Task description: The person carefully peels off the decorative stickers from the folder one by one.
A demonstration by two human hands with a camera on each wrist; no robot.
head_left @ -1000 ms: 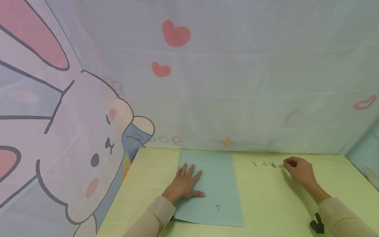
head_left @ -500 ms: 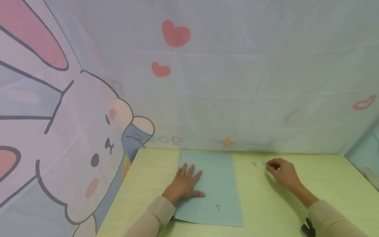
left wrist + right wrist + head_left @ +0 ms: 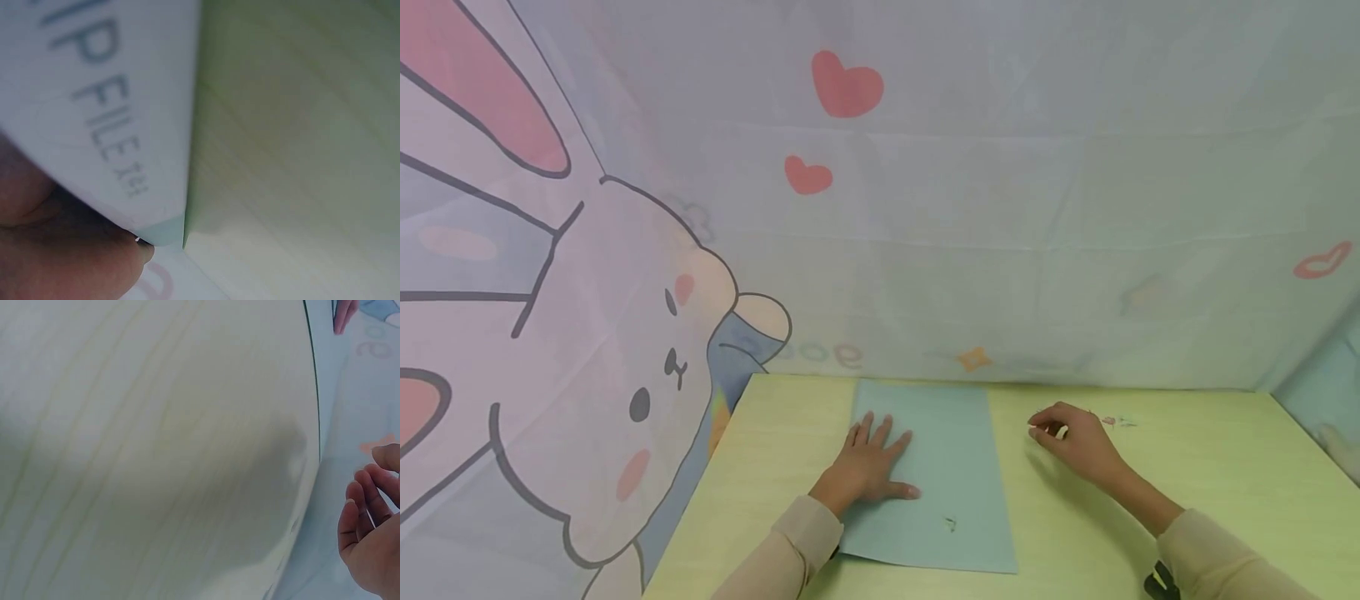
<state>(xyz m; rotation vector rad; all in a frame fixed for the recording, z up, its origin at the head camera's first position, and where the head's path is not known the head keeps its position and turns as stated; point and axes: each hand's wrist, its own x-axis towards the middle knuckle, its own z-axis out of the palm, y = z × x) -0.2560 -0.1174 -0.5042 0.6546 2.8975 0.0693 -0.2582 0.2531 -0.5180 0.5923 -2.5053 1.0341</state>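
My left hand rests with fingers spread on a pale blue file folder. In the left wrist view, a whitish side of the folder shows letters ending in "IP FILE", beside part of my hand. A tiny greenish piece lies on the folder's lower right. To the folder's right, my right hand hovers low over the table, fingers loosely bent. In the right wrist view, that hand shows nothing between thumb and fingers. Beyond it lie a small pink piece and a pale piece; others are hidden.
The yellow-green table meets a hanging cloth printed with hearts and a rabbit at its far edge. A black object is by the right sleeve cuff.
My right hand has moved left along the row of small pieces, uncovering those at the right and hiding those at the left. The left hand and folder have stayed put.
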